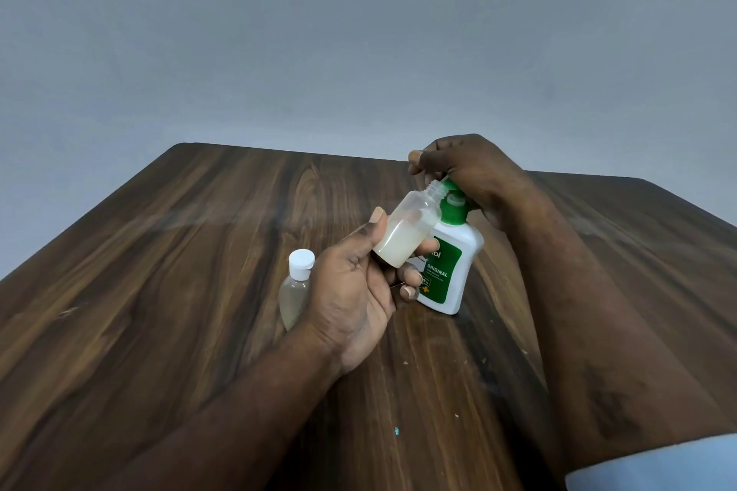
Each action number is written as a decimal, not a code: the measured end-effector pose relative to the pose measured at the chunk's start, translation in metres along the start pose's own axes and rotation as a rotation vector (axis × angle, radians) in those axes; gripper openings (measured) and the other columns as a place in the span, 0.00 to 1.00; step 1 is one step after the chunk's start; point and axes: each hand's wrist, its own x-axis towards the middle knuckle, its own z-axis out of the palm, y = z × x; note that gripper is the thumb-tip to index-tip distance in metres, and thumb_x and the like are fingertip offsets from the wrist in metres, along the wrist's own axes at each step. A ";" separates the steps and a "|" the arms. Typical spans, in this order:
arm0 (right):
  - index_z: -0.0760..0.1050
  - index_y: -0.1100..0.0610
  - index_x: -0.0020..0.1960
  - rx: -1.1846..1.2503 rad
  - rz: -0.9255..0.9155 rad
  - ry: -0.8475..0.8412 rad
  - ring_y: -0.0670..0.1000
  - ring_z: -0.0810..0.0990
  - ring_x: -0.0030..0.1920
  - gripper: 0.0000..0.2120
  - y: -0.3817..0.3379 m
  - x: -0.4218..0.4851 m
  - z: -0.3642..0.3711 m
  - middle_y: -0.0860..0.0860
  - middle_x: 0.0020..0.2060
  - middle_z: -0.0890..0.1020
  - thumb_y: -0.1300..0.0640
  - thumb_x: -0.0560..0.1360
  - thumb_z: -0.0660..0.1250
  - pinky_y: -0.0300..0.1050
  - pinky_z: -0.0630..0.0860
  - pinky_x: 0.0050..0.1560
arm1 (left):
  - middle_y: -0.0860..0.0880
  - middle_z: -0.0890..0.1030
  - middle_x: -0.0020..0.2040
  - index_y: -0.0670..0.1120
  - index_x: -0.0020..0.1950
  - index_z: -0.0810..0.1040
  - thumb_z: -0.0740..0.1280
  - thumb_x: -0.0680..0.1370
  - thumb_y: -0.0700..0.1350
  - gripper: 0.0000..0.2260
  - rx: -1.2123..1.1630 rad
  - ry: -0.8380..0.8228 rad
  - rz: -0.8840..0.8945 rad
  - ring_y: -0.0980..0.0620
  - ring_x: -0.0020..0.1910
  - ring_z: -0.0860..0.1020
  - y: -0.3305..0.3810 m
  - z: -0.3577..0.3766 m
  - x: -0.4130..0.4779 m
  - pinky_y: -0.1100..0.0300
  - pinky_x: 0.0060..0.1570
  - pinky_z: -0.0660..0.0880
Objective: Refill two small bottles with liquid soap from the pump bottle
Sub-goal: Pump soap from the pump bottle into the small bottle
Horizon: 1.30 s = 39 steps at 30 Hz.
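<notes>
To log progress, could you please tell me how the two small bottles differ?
The held bottle is uncapped; the table bottle wears a white cap. The held bottle tilts in the left hand, mouth at the pump; the table bottle stands upright. Both are small, translucent plastic.

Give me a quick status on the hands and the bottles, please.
Left hand grips open small bottle, tilted, neck at spout, part full. Right hand grips pump bottle head. Second small bottle capped, on table. Nothing in the way.
</notes>
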 end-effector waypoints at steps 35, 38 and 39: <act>0.85 0.54 0.43 0.020 -0.004 0.001 0.52 0.76 0.38 0.09 0.000 0.001 0.000 0.52 0.39 0.81 0.52 0.79 0.72 0.49 0.73 0.45 | 0.37 0.84 0.51 0.37 0.68 0.78 0.58 0.85 0.54 0.24 0.017 0.008 0.023 0.52 0.32 0.76 0.000 -0.001 0.001 0.60 0.32 0.72; 0.85 0.54 0.40 0.033 0.007 -0.009 0.54 0.75 0.40 0.09 0.002 0.001 0.003 0.52 0.38 0.80 0.53 0.79 0.72 0.52 0.72 0.46 | 0.37 0.84 0.52 0.38 0.66 0.79 0.60 0.83 0.55 0.24 0.027 0.002 0.021 0.53 0.33 0.75 -0.001 -0.001 0.001 0.60 0.32 0.73; 0.85 0.54 0.40 0.037 0.010 -0.008 0.55 0.75 0.41 0.09 0.003 0.001 0.003 0.52 0.38 0.80 0.54 0.78 0.72 0.53 0.72 0.46 | 0.37 0.84 0.52 0.38 0.65 0.80 0.61 0.81 0.56 0.24 0.027 -0.001 0.019 0.53 0.32 0.75 -0.001 0.000 0.001 0.60 0.32 0.73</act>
